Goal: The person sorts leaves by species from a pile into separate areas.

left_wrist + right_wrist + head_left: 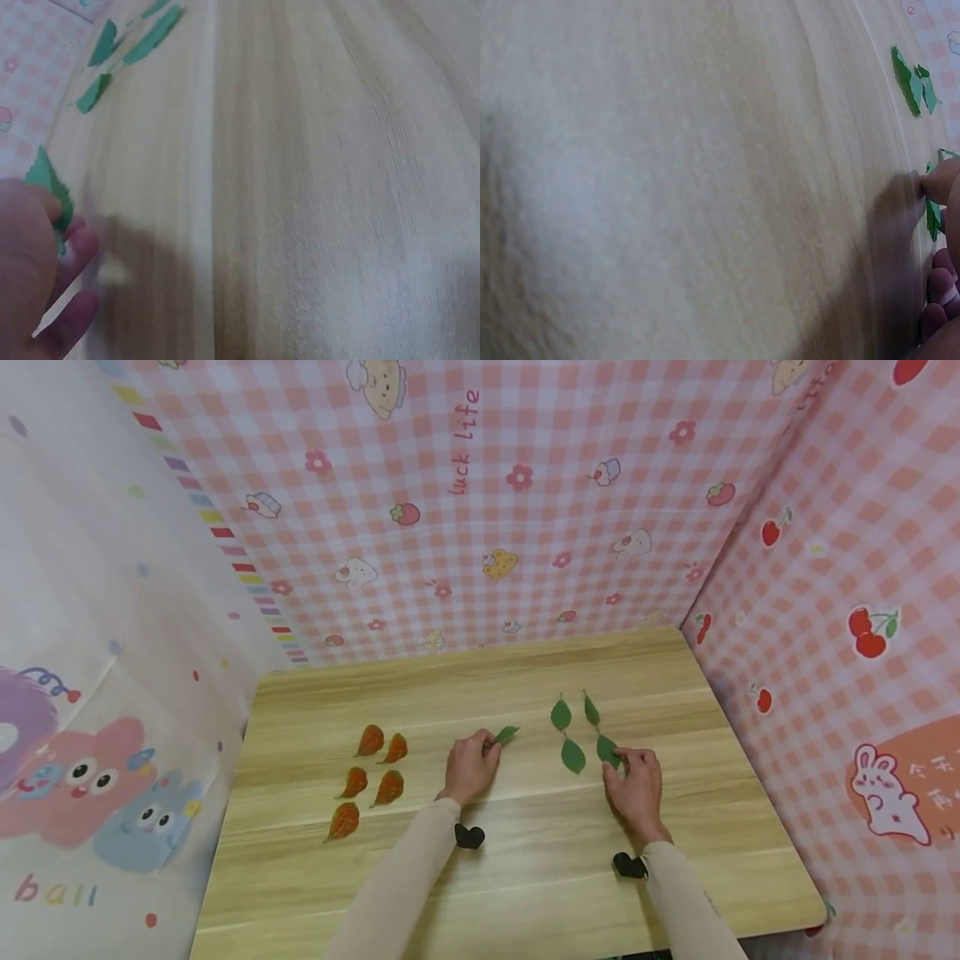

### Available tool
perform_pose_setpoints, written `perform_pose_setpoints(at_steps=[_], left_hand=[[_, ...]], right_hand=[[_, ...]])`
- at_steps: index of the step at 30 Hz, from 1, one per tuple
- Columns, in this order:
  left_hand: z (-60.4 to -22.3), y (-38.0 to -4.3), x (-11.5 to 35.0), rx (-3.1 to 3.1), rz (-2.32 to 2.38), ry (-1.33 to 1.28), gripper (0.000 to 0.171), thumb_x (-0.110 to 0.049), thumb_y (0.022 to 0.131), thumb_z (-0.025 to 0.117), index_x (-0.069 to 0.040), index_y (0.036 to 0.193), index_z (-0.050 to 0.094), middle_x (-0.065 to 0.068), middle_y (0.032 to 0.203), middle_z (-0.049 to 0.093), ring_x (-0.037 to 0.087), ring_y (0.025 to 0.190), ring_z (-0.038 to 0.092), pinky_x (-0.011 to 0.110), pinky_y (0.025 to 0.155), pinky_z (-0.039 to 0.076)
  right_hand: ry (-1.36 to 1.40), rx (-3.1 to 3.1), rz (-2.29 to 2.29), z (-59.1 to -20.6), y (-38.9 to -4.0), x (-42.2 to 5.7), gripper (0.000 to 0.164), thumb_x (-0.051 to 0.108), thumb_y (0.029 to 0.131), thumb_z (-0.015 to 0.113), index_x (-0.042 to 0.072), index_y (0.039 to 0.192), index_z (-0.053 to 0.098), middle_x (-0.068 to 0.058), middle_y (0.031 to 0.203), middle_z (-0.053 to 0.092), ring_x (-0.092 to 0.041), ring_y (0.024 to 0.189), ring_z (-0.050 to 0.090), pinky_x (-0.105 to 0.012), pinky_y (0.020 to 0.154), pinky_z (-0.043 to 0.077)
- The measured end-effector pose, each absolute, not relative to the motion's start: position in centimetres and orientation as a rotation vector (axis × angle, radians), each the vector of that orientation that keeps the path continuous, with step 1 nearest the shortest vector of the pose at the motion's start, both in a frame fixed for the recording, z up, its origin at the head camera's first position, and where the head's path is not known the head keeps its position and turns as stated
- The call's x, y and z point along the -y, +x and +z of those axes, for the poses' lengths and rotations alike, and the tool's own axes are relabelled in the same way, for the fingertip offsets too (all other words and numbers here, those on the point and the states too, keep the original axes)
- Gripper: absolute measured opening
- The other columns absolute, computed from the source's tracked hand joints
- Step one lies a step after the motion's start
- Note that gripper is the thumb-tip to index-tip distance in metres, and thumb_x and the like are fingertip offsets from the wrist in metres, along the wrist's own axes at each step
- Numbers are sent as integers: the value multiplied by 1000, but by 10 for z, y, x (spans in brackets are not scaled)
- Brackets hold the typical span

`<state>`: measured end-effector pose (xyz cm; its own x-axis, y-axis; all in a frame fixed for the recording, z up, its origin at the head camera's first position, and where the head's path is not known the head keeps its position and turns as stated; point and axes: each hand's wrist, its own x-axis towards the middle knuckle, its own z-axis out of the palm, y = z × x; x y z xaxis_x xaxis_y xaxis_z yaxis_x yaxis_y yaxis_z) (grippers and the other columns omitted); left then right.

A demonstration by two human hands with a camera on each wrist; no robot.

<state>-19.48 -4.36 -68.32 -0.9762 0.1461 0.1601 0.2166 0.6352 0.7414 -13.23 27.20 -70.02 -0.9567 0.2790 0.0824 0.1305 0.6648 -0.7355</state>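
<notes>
My left hand (472, 767) pinches a green leaf (507, 734) between thumb and fingers, its toothed tip pointing up and away in the left wrist view. On the right, my right hand (636, 785) has thumb and index finger on another green leaf (607, 749), pinching its edge close at the tabletop. Just above that one lies a narrower green leaf (592, 709). To their left, an upper green leaf (561, 714) and a lower green leaf (573, 756) form a column. In the right wrist view the right fingers partly hide the pinched leaf (933, 217).
Several orange-red, crinkled leaves (371, 740) lie in two loose columns on the left of the wooden table (525, 868). Pink checked cloth (480, 527) hangs behind and to the right; a white printed sheet (135, 610) hangs at left. Black straps circle both wrists.
</notes>
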Motion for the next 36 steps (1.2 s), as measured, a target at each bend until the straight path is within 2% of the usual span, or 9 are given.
perform_pose_setpoints(at_steps=[3,6,7,10,12,21,28,32,36], left_hand=[[-689,-197,46,2729,-1475,-383,17,-15,106,74,-1,115,79,12,101,87,20,88,83,35,80,68],[-719,-210,52,2729,-1607,-500,25,-24,108,73,-4,123,79,6,102,88,14,88,84,31,81,67],[-723,-212,51,2767,-1617,-512,26,-21,107,73,-3,125,79,6,103,88,14,88,84,32,81,68],[-753,-225,53,2835,-1584,-580,26,-28,107,74,-12,126,82,-5,101,86,4,86,79,29,82,65],[-755,-226,51,2892,-1547,-608,25,-30,107,74,-17,126,83,-11,101,84,0,85,74,27,84,64],[-739,-218,36,2976,-1201,-875,29,-21,115,60,-18,131,83,3,121,82,18,108,72,40,98,62],[-710,-195,25,2839,-1160,-747,28,-18,112,65,-7,133,79,15,131,69,29,112,70,45,98,61],[-693,-176,23,2775,-1090,-649,21,-20,109,71,-6,122,80,14,123,73,31,107,71,47,94,61],[-700,-163,18,2759,-1001,-579,24,-36,110,73,-13,111,80,6,113,78,27,103,72,45,90,59]], right_hand=[[-338,2696,1175,-699,-132,-272,36,14,105,77,-6,134,74,-30,129,58,-50,123,54,-63,112,42],[-338,2700,1173,-698,-132,-271,36,13,105,77,-6,135,73,-31,130,58,-49,123,54,-63,112,43],[-338,2701,1172,-698,-132,-271,36,13,105,77,-6,135,73,-30,130,58,-49,123,54,-63,112,43],[-339,2701,1167,-697,-132,-271,36,13,105,77,-6,135,73,-31,130,58,-50,124,54,-63,113,42],[-339,2702,1167,-696,-132,-271,37,13,105,77,-6,135,73,-31,130,58,-49,124,54,-62,113,42],[-331,2666,1162,-695,-131,-269,36,12,103,79,-8,133,74,-31,125,59,-50,119,55,-62,108,42],[-315,2652,1143,-697,-130,-269,35,13,102,79,-7,130,75,-31,124,60,-50,117,56,-62,106,43],[-339,2675,1162,-696,-131,-269,36,13,103,78,-7,133,74,-32,127,58,-51,121,54,-63,110,42],[-346,2687,1158,-697,-131,-269,36,13,105,77,-7,134,73,-31,128,57,-51,122,53,-63,110,42]])
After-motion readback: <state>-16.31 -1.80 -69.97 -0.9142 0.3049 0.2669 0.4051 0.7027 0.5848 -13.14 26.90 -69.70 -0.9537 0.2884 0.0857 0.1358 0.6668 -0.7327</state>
